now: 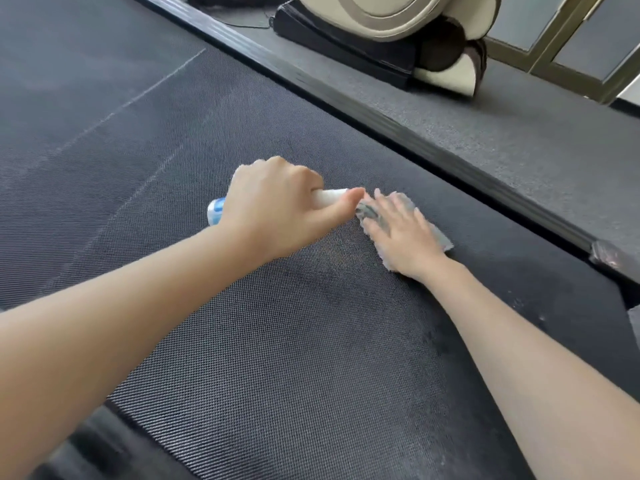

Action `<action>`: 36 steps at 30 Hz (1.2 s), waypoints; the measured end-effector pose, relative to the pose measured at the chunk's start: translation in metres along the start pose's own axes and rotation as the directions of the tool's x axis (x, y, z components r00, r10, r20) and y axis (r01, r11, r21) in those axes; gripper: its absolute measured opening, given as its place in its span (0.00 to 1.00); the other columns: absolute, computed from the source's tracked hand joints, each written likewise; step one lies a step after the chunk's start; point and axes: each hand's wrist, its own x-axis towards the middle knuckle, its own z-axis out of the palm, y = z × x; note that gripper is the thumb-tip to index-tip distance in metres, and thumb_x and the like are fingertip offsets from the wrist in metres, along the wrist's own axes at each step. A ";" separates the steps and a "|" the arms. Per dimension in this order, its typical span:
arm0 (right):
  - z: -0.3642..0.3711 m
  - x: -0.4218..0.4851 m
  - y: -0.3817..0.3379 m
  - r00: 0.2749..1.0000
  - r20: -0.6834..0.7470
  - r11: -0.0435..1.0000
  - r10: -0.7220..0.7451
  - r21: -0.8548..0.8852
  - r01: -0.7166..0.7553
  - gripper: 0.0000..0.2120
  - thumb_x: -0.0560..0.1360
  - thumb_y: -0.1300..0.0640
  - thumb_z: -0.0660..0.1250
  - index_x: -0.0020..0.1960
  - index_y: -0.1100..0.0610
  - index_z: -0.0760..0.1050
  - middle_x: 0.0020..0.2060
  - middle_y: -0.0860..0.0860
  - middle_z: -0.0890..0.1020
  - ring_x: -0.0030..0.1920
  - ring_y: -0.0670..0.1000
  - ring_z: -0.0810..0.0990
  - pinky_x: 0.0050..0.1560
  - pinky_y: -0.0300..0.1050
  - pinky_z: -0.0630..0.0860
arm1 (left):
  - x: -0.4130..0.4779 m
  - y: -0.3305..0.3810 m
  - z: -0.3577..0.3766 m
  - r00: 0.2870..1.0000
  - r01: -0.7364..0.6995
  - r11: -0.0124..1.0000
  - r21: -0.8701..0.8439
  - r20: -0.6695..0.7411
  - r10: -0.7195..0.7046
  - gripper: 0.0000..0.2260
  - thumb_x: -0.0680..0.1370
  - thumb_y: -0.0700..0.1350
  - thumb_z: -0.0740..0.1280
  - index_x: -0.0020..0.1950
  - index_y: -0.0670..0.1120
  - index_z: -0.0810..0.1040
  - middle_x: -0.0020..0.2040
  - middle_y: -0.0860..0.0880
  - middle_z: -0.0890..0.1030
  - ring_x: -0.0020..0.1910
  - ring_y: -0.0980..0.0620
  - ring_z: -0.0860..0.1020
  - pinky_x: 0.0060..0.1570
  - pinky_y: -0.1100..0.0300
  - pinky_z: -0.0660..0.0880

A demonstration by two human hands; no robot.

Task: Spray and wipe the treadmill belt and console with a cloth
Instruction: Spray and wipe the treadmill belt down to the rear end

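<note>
Treadmill belt (277, 341) is where I'm at right now, and judging from how things look I'd say I'm partway through it at best. There's a darker, damp-looking patch (436, 341) on the belt near its right edge, on my side of the cloth, so I reckon that bit has had spray on it. The far left stretch of the belt looks dry and has pale scuff lines (131, 102) across it, so my guess is that part hasn't been done. The console isn't in view at all, so as far as I can tell that whole half of the job is left.

Hands: my right hand (398, 230) is flat on the cloth (440, 237), fingers (384, 209) straight and a bit spread, pressing it down on the belt close to the right edge, just short of the black side rail (381, 119). The cloth is a pale fuzzy thing and mostly hidden under my palm, with one corner poking out toward the rail.

My left hand (273, 206) is wrapped round the spray bottle (216, 211), fingers curled tight round it, thumb along the white part. It hovers just beside the right hand, nearly touching it. Can't tell which way the nozzle points, my hand covers it.
</note>
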 end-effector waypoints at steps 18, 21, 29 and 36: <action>-0.009 -0.010 0.012 0.982 0.031 0.979 0.186 0.074 -0.188 0.25 0.82 0.42 0.43 0.77 0.44 0.44 0.77 0.43 0.44 0.76 0.46 0.39 0.75 0.51 0.36 | 0.002 -0.003 -0.015 1.000 -0.002 1.000 0.001 0.018 0.002 0.29 0.71 0.70 0.49 0.23 0.47 0.59 0.21 0.51 0.65 0.24 0.46 0.67 0.33 0.54 0.72; 0.000 -0.025 -0.016 0.999 0.020 0.998 0.036 0.042 -0.037 0.25 0.82 0.42 0.43 0.78 0.44 0.46 0.78 0.43 0.45 0.77 0.47 0.39 0.75 0.52 0.36 | 0.004 -0.004 -0.022 1.000 -0.005 1.000 0.015 0.012 0.005 0.29 0.72 0.70 0.49 0.23 0.47 0.59 0.21 0.50 0.65 0.24 0.47 0.66 0.33 0.55 0.70; 0.010 -0.109 -0.060 0.830 0.082 0.834 -0.551 0.059 0.548 0.26 0.80 0.40 0.47 0.76 0.39 0.46 0.76 0.37 0.46 0.75 0.39 0.37 0.74 0.45 0.33 | 0.003 0.010 -0.021 0.998 -0.058 0.998 0.018 0.024 0.057 0.30 0.72 0.70 0.48 0.24 0.46 0.59 0.22 0.48 0.66 0.25 0.43 0.67 0.31 0.54 0.71; 0.001 -0.032 0.008 0.995 0.012 0.995 0.098 -0.027 -0.098 0.26 0.82 0.41 0.43 0.78 0.44 0.44 0.77 0.42 0.44 0.76 0.46 0.38 0.74 0.51 0.37 | 0.004 -0.007 -0.017 1.000 -0.005 1.000 0.009 0.011 0.005 0.29 0.72 0.70 0.49 0.23 0.47 0.58 0.21 0.51 0.64 0.24 0.47 0.64 0.34 0.52 0.74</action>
